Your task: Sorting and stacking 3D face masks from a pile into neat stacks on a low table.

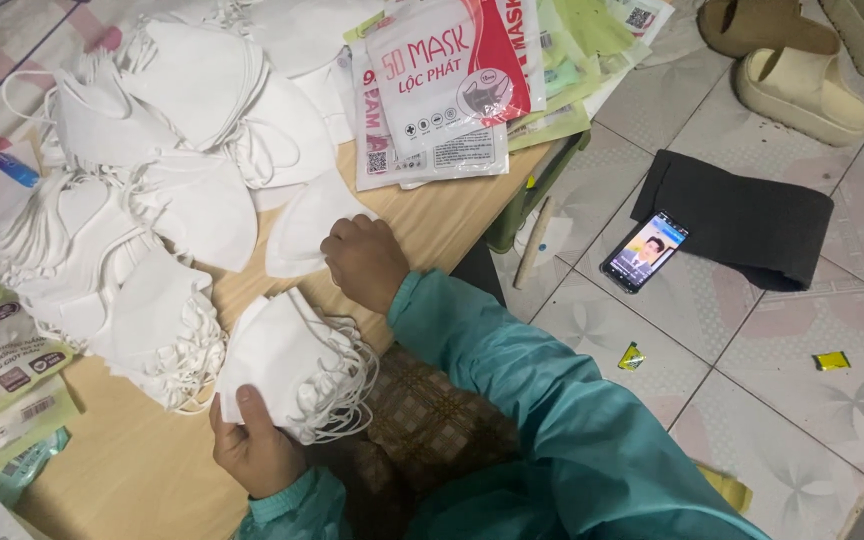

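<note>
Seen from the head camera, a person in a teal jacket sorts white face masks at a low wooden table (452, 225). The left hand (252, 445) grips a stack of folded masks (287, 365) from below, thumb pressed on the front, ear loops spilling to the right of the fingers. The right hand (364, 260) is curled on the table, its fingertips pinching the edge of a single mask (304, 228) lying just left of it. Heaps of loose masks (152, 150) lie beyond; printed mask packets (447, 90) sit at the far edge. A phone (644, 250) rests on the tiled floor beside a black cloth (752, 215).
</note>
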